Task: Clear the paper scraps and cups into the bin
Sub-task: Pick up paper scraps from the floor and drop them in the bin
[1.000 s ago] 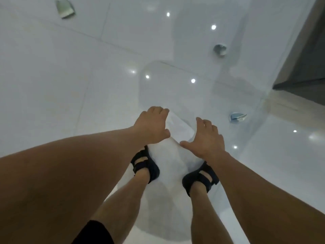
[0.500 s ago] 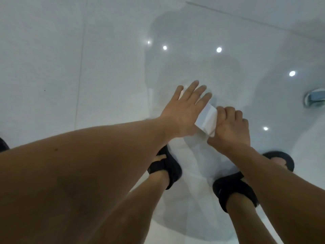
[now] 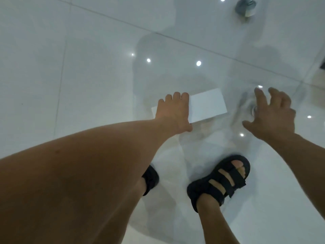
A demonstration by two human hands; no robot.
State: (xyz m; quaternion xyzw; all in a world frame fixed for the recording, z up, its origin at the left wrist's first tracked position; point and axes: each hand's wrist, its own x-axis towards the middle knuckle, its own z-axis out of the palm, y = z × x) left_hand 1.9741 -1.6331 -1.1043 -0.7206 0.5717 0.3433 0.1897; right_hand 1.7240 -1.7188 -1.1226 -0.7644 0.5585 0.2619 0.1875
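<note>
Fingers (image 3: 176, 96) of the left hand (image 3: 173, 111) curl over the far edge of a white paper (image 3: 207, 107), and the thumb sits at its near edge, so the hand grips the sheet. The paper sticks out flat to the right of the hand, and a small corner shows at the left of it. I cannot tell whether the paper touches the floor (image 3: 70, 76). The right hand (image 3: 274, 118) is well apart from the paper, with its fingers spread wide and slightly bent, holding nothing. Something blurred lies just under it, too smeared to name. A crumpled cup (image 3: 245, 7) lies on its side at the far side of the floor, toward the right edge, well apart from both hands. Two feet in black sandals (image 3: 219, 180) stand on the glossy white tiles below the hands.
</note>
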